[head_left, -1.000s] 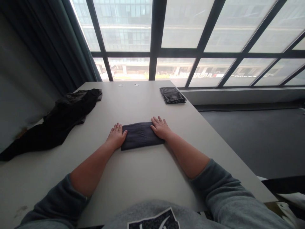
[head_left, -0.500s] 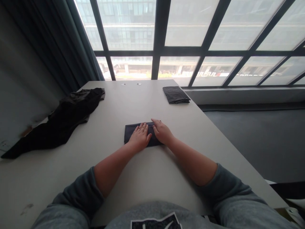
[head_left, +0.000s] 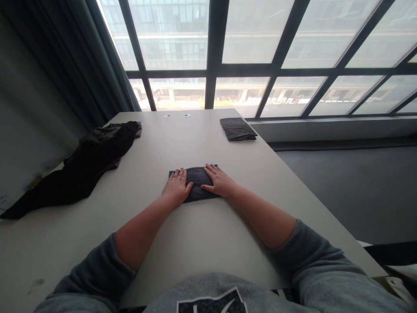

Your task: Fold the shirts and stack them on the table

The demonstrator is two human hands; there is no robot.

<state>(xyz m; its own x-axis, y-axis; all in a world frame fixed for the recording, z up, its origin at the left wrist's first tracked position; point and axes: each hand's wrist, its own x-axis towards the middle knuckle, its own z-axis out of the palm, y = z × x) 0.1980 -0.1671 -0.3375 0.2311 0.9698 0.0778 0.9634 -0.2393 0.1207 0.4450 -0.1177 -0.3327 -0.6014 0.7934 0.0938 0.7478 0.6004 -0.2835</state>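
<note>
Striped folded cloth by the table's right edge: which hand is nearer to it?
Right. The right hand rests on the dark cloth, short of the striped cloth and slightly left of it; the left hand, on the dark cloth's left part, is farther left.

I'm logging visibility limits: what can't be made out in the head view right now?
In the head view:
Folded dark-grey cloth: parts of both ends, covered by the bare left hand and bare right hand.
White-bordered black print on the grey sweatshirt: its lower part, cut off by the bottom edge.
Crumpled black garment: its full shape, hidden by its own folds.
</note>
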